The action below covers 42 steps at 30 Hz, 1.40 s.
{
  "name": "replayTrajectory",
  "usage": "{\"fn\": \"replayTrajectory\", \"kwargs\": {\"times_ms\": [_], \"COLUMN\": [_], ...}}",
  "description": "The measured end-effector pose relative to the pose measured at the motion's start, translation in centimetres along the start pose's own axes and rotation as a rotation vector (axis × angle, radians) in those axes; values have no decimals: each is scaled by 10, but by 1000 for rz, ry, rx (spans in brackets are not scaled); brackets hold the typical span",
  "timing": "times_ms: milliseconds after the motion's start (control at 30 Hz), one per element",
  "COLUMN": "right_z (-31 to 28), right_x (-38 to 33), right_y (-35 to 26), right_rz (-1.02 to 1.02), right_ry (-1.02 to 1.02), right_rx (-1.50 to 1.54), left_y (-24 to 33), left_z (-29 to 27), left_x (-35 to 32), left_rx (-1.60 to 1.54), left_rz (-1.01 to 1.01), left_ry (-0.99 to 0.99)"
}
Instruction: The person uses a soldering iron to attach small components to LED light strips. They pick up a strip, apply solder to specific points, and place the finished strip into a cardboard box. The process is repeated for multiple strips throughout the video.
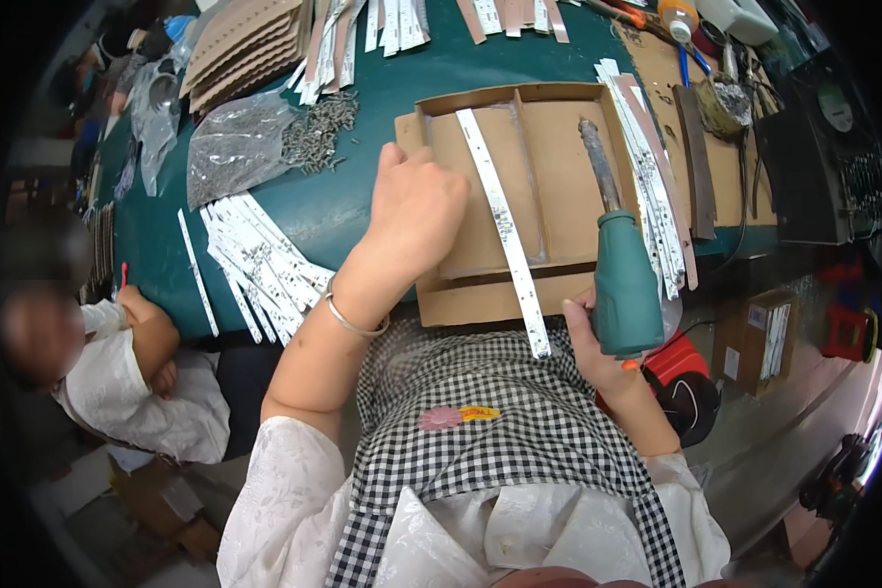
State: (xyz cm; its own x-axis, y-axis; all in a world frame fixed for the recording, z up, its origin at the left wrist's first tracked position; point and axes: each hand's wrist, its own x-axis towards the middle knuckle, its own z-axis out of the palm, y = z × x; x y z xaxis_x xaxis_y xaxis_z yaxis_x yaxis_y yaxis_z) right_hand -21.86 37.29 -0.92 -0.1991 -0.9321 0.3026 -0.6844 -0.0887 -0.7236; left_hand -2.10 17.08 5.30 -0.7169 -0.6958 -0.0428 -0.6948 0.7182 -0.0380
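My right hand (598,358) grips the thick green handle of a soldering iron (627,279). The iron's dark metal barrel points away from me over a shallow cardboard tray (573,257). A narrow white LED circuit strip (500,216) lies slantwise across that tray, its near end reaching past the front edge above my checked apron. At the tray's left side, my left hand (421,206) is closed with its fingers curled under. Whatever its fingertips hold, if anything, is hidden.
Left of the tray are a pile of white strips (260,260), a plastic bag of small metal parts (235,147) and a loose heap (318,132). More strips (647,176) line its right side. A seated person (157,392) is at left; a black device (813,157) stands right.
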Motion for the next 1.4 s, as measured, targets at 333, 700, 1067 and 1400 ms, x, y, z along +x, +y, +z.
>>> {"fn": "replayTrajectory", "kwargs": {"times_ms": [333,700,1067,1400], "right_z": [-9,-10,-3,4], "right_x": [10,38,75,68], "right_y": [-10,-33,-64,-54], "right_rz": [65,152,209,166], "right_ry": [95,56,66,69], "right_rx": [225,433,932,813], "left_y": [-1,23,57,64], "left_z": [-3,-18,-9,-14], "left_x": [-2,-19,-41,-41], "left_rx": [39,-1055,-1904,-1221], "left_rz": [39,-296,-173,42], "left_ry": [128,173,354,608]}}
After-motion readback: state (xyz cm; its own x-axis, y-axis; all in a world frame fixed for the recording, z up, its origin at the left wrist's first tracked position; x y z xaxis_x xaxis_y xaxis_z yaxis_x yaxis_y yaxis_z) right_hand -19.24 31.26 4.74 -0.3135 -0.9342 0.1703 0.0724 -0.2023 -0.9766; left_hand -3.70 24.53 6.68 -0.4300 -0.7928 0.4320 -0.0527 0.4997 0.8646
